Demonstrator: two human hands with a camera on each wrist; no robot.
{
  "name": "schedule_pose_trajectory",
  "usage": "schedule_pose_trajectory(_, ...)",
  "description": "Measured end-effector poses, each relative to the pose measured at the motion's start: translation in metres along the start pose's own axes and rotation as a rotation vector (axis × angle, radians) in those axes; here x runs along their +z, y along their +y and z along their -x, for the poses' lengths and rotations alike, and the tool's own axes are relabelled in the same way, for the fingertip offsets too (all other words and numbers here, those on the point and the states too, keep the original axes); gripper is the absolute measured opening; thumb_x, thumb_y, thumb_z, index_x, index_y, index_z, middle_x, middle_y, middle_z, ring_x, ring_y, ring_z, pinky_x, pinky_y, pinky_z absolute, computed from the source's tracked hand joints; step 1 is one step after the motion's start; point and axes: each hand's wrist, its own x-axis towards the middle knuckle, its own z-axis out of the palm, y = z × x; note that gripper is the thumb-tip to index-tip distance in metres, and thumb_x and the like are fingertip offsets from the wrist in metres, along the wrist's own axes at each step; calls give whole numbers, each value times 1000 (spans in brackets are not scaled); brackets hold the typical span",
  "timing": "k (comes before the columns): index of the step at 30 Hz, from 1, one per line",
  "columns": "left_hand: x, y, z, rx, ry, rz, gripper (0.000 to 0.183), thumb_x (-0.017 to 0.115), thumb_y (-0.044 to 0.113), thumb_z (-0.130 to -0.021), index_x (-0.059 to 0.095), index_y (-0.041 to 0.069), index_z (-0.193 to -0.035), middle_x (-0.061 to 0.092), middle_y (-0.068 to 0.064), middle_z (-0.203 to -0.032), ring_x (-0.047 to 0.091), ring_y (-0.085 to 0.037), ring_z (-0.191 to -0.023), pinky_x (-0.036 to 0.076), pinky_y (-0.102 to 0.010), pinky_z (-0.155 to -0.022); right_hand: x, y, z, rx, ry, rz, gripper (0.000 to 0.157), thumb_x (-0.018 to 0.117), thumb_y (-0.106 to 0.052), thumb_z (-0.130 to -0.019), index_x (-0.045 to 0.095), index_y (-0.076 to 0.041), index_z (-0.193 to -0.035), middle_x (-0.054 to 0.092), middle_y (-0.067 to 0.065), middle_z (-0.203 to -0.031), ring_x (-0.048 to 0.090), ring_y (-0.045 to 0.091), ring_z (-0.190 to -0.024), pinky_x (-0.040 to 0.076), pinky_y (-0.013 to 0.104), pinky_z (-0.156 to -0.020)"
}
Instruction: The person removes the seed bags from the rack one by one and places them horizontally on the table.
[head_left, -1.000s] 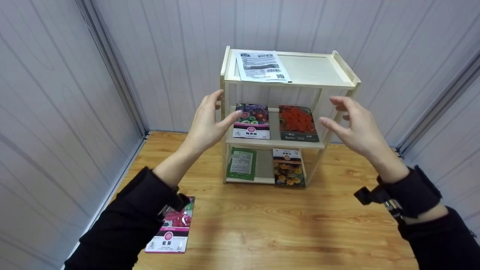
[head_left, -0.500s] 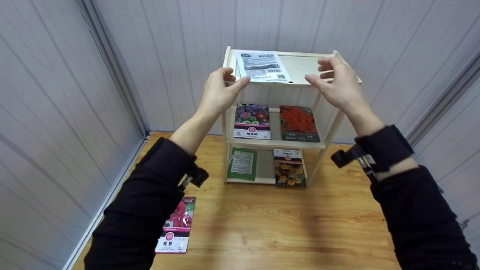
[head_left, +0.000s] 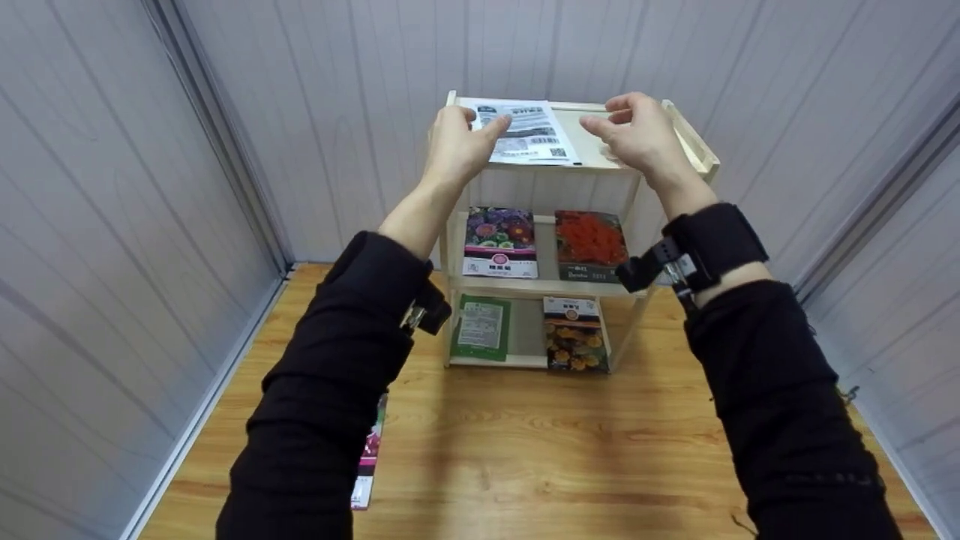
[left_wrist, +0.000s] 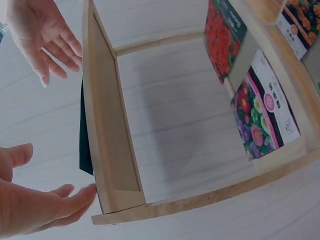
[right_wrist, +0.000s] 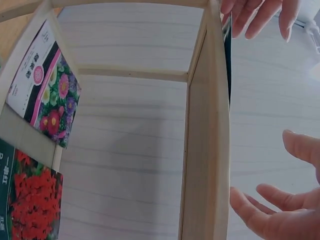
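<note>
My left hand (head_left: 459, 150) is over the left end of the top board of a small wooden shelf (head_left: 555, 286). Its thumb overlaps a white printed packet (head_left: 534, 142) lying there, though whether they touch is unclear. In the left wrist view that hand (left_wrist: 47, 205) has loosely extended fingers, the tips close to the board's edge. Above the board's right half hovers my right hand (head_left: 637, 139), fingers relaxed and thumb apart. The right wrist view has this hand (right_wrist: 285, 205) with nothing in its grasp, a fingertip near the board's edge.
On the middle shelf lie an aster-like flower seed packet (head_left: 499, 244) and a red-flower packet (head_left: 591, 244). Below are a green packet (head_left: 481, 328) and an orange-flower packet (head_left: 576, 334). Another packet (head_left: 367, 457) on the wooden floor (head_left: 525, 457) is partly behind the left sleeve.
Both hands have risen and reached forward from in front of the middle shelf to above the top board, coming closer together. The packets on the shelf stay put.
</note>
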Motion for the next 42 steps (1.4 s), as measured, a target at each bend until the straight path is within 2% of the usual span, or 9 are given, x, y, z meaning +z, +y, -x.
schedule_pose_trajectory(1, 0, 2, -1, -16, -9, -6, 57, 53, 34, -88, 38, -1, -130, 39, -11, -134, 41, -14, -116, 36, -19, -92, 1, -2, -1, 19, -15, -31, 62, 51, -38, -87, 29, -4, -135, 31, 14, -136, 36, 22, -119, 36, 28, -94)
schedule_pose_trajectory(3, 0, 6, -4, -55, -26, -1, 60, 53, 36, -88, 35, 0, -132, 29, -8, -141, 38, -14, -117, 34, -18, -93, 3, -6, -4, 47, -38, -88, 64, 51, -38, -87, 27, -4, -136, 29, 13, -137, 36, 23, -120, 36, 26, -95)
schedule_pose_trajectory(6, 0, 13, -9, -110, -34, 35, 64, 54, 38, -86, 31, 1, -134, 26, -7, -142, 34, -14, -121, 30, -18, -96, 6, -12, -8, 90, -71, -196, 68, 53, -37, -86, 22, -5, -138, 27, 14, -138, 36, 24, -121, 39, 26, -93)
schedule_pose_trajectory(11, 0, 19, -17, -205, -48, 200, 67, 57, 36, -85, 27, 4, -136, 43, -6, -126, 46, -14, -111, 41, -20, -88, 10, -18, -14, 157, -115, -289, 72, 53, -39, -85, 20, -8, -140, 27, 11, -139, 34, 25, -123, 39, 24, -93)
schedule_pose_trajectory(16, 0, 19, -21, -264, -57, 315, 66, 58, 34, -85, 26, 8, -137, 49, -4, -116, 54, -14, -98, 49, -25, -75, 11, -19, -17, 176, -151, -352, 69, 53, -36, -86, 21, -7, -140, 36, 11, -133, 36, 25, -122, 40, 24, -91)
schedule_pose_trajectory(24, 0, 14, -25, -301, -56, 425, 75, 59, 27, -85, 11, 14, -143, 49, -5, -117, 57, -16, -96, 51, -22, -69, 3, -16, -21, 263, -176, -525, 72, 56, -30, -85, 16, -8, -141, 17, 18, -143, 37, 25, -121, 39, 23, -92)
schedule_pose_trajectory(32, 2, 13, -28, -278, -69, 448, 68, 60, 11, -84, 21, 7, -139, 54, -6, -111, 58, -17, -96, 51, -21, -69, 2, -11, -25, 288, -160, -685, 54, 59, -14, -85, 35, 1, -130, 53, 12, -107, 59, 17, -79, 51, 20, -60)
schedule_pose_trajectory(37, 1, 10, -27, -265, -87, 477, 60, 62, -9, -76, 35, -2, -129, 49, -10, -119, 56, -17, -97, 50, -17, -65, 1, -8, -25, 271, -166, -668, 48, 58, -2, -84, 38, 7, -126, 60, 9, -82, 60, 15, -63, 51, 21, -56)
schedule_pose_trajectory(42, 2, 7, -26, -264, -100, 489, 68, 66, -17, -67, 39, -3, -127, 52, -13, -113, 58, -19, -93, 50, -17, -62, -1, -1, -24, 275, -138, -668, 45, 58, 4, -81, 41, 10, -122, 61, 9, -75, 60, 14, -62, 51, 20, -57)
